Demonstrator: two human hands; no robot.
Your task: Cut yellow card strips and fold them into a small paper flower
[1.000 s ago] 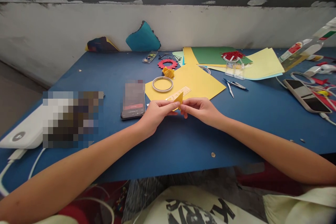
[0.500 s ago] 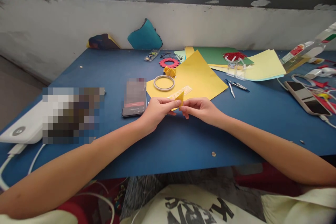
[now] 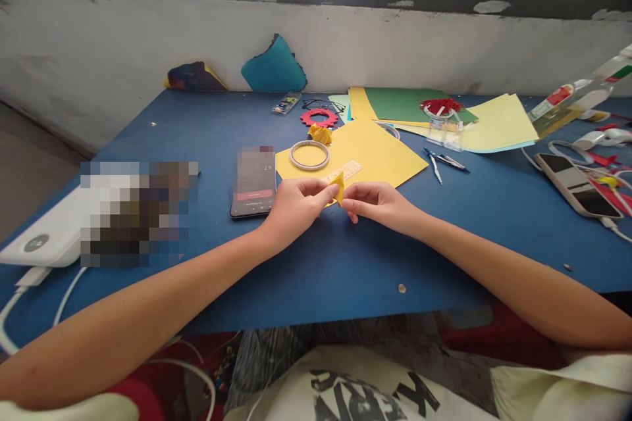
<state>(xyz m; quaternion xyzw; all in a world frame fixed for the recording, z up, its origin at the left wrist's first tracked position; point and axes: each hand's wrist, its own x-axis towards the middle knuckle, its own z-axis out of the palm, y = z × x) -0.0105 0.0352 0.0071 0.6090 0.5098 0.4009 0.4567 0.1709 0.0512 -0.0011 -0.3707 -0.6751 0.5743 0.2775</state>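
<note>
A small piece of folded yellow paper (image 3: 339,189) is held up over the near edge of a large yellow sheet. My left hand (image 3: 300,204) pinches it between thumb and fingers. At its right edge is my right hand (image 3: 382,204), thumb and forefinger closed on the paper's lower part. Both hands hide some of the folds. Just beyond them, a clear ruler (image 3: 348,172) and a roll of tape (image 3: 309,166) lie on the yellow sheet (image 3: 390,168). A crumpled-looking yellow paper shape (image 3: 320,135) sits behind the roll.
A phone (image 3: 253,187) lies left of my hands, with a white power bank (image 3: 44,230) farther left. Pens (image 3: 434,166), a clear cup (image 3: 444,131), paper sheets (image 3: 498,122) and another phone (image 3: 577,184) are to the right. A red paper ring (image 3: 319,118) lies behind.
The folded paper has turned slightly in my fingers and its shape looks more opened. The large sheet's far corner has dropped, and a second tape roll shows behind it.
</note>
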